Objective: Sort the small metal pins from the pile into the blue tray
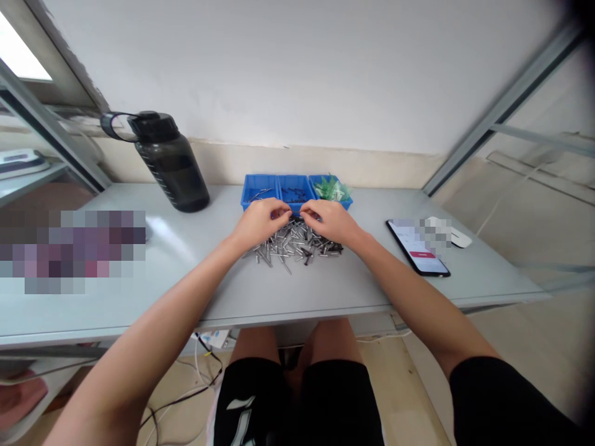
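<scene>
A pile of small metal fasteners (286, 246), silver pins mixed with dark screws, lies on the grey table. Over its back edge my left hand (263, 218) is closed in a pinch. Facing it, a short gap away, my right hand (329, 218) is pinched too. Whatever sits between the fingertips is too small to make out. Just behind the hands stands a row of three blue bins (261, 180). Silver pins (260, 194) lie in the left one and dark screws (294, 193) in the middle one. Green plastic pieces (331, 188) heap up in the right one.
A dark water bottle (171, 167) stands at the back left. To the right lie a phone (418, 251) and a white mouse (458, 236). A blurred-out patch (74, 251) covers something on the left. The wall (316, 93) rises behind the table; cables (204, 378) hang below.
</scene>
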`<state>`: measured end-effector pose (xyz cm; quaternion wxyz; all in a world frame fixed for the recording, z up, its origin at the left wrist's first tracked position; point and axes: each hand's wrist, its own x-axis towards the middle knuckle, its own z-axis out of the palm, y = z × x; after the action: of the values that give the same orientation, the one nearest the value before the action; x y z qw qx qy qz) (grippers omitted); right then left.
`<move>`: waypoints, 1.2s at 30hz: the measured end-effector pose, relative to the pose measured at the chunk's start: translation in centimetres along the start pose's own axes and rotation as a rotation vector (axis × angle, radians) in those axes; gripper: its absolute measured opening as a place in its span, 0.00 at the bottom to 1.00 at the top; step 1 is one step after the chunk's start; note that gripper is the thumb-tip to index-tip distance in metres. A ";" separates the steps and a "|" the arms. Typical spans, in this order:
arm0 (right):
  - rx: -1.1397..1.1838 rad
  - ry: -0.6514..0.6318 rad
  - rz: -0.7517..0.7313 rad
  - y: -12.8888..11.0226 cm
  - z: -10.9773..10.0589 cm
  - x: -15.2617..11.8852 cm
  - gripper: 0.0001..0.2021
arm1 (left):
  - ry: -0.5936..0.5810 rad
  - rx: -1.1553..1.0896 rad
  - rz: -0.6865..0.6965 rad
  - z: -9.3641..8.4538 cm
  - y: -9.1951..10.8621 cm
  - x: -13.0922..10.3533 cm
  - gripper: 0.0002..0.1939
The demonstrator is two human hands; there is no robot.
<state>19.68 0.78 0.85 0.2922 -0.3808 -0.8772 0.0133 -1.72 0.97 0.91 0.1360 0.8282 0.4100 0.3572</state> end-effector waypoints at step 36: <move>0.013 0.005 -0.115 0.5 0.7 0.0 0.11 | -0.091 -0.073 0.044 0.4 -0.5 0.4 0.08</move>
<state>19.70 1.26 0.16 0.2969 -0.3280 -0.8968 0.0013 -1.59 1.58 0.54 0.1769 0.8469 0.3717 0.3367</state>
